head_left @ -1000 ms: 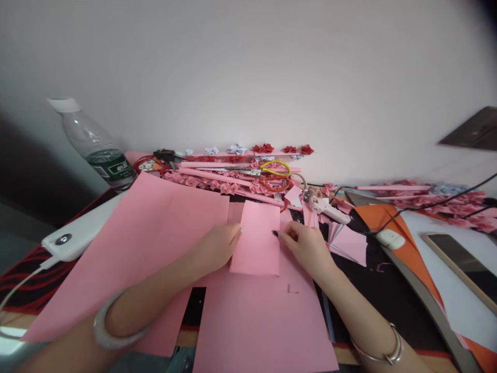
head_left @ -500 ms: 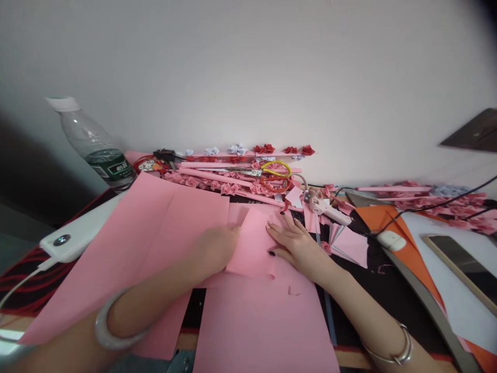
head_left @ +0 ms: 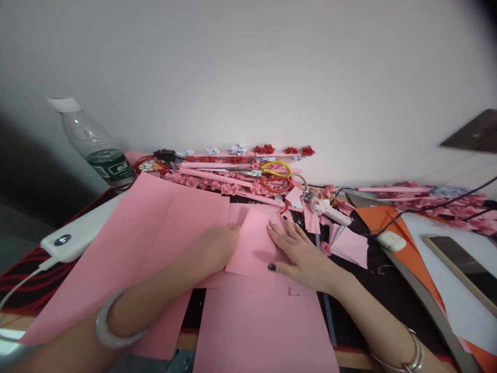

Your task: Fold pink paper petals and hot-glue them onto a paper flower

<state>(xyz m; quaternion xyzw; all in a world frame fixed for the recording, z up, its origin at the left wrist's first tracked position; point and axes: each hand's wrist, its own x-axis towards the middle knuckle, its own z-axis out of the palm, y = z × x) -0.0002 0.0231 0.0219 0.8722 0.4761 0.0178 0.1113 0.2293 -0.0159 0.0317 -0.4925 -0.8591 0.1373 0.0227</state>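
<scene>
A small folded piece of pink paper [head_left: 250, 246] lies on larger pink sheets in the middle of the desk. My left hand [head_left: 217, 248] is closed at its left edge, the fingertips mostly hidden behind the knuckles. Across the right part of the same piece, my right hand [head_left: 301, 254] lies flat with fingers spread and the thumb apart. Beneath both, a large pink sheet [head_left: 264, 326] reaches over the desk's front edge. Another big creased pink sheet [head_left: 155, 233] lies under my left forearm.
Scissors [head_left: 267, 173] rest on rolled pink paper sticks and paper flowers along the wall. A pink glue gun [head_left: 326, 207] lies beyond my right hand. A water bottle [head_left: 97, 145] and white power bank [head_left: 79, 230] stand left; a phone [head_left: 466, 267] lies right.
My right hand has shifted slightly down, its thumb lower on the paper. The small curl at the folded paper's lower edge no longer shows. My left hand stays in place.
</scene>
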